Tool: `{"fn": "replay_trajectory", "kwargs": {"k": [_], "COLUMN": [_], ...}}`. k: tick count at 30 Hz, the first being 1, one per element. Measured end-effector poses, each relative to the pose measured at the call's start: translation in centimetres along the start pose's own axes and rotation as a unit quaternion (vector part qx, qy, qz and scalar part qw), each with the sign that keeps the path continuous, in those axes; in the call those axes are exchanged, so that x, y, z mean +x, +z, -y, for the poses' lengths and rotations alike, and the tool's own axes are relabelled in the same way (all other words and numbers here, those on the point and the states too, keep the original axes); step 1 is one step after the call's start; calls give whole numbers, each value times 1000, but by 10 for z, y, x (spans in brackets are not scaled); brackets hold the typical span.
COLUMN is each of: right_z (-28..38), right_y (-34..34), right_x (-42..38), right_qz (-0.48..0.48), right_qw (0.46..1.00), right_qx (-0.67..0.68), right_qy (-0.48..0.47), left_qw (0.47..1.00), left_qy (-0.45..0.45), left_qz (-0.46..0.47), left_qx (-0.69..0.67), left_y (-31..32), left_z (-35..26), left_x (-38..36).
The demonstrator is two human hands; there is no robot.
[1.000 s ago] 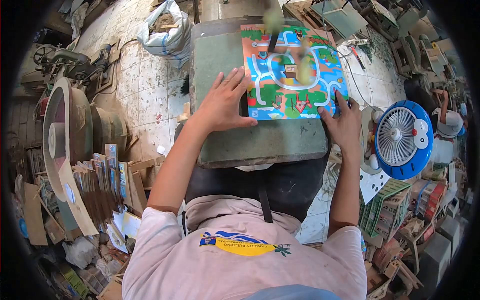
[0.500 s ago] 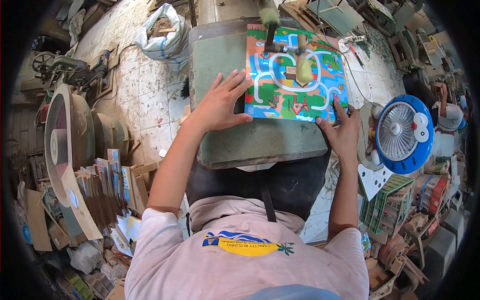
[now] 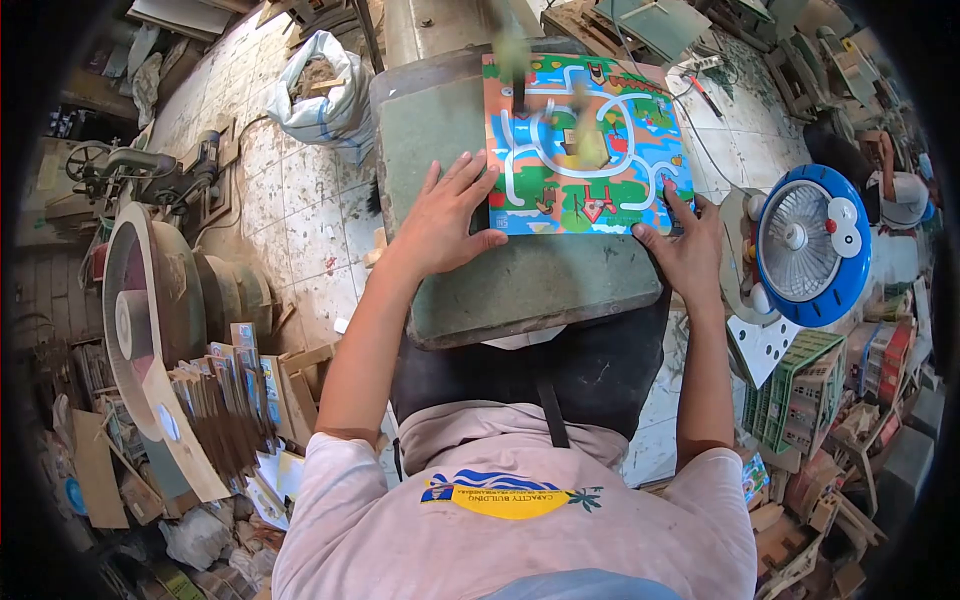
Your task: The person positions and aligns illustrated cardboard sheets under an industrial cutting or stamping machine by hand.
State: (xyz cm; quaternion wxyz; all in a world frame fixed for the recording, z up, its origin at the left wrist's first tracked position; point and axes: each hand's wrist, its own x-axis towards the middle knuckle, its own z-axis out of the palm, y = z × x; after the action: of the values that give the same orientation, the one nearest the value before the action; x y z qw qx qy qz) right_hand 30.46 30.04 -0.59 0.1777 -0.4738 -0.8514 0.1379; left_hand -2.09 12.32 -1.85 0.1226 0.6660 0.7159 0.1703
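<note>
A colourful printed board [image 3: 610, 205] with white curved tracks lies on a worn green machine table [image 3: 530, 290]. My left hand [image 3: 450, 215] rests flat with fingers spread, fingertips at the board's left edge and the palm side over the table. At the lower right corner, my right hand [image 3: 685, 240] holds the board, thumb at the near edge and fingers along the right edge. Blurred machine parts [image 3: 580, 135] hang above the board and hide some of its middle; the exact contact point cannot be made out.
Beside my right arm stands a blue fan [image 3: 812, 245], with a green crate [image 3: 795, 390] below it. A white sack [image 3: 320, 95] sits beyond the table. Leftward are a large wheel-shaped machine [image 3: 150, 320] and stacked thin boards [image 3: 225, 400]. Another person [image 3: 900, 200] is at far right.
The whole view has turned and shifted slightly. The overhead machine parts appear further left over the board and more blurred. Both hands keep nearly the same places at the board's edges.
</note>
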Motion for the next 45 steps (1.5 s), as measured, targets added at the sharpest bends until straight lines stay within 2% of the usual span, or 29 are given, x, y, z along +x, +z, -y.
{"fn": "replay_trajectory", "kwargs": {"k": [45], "right_z": [7], "right_y": [1], "right_x": [19], "right_qz": [22], "right_qw": [999], "right_qx": [-11], "right_qy": [31], "left_qw": [999], "left_qy": [-23], "left_qz": [-37], "left_qx": [7], "left_y": [4], "left_z": [-6], "left_x": [7]}}
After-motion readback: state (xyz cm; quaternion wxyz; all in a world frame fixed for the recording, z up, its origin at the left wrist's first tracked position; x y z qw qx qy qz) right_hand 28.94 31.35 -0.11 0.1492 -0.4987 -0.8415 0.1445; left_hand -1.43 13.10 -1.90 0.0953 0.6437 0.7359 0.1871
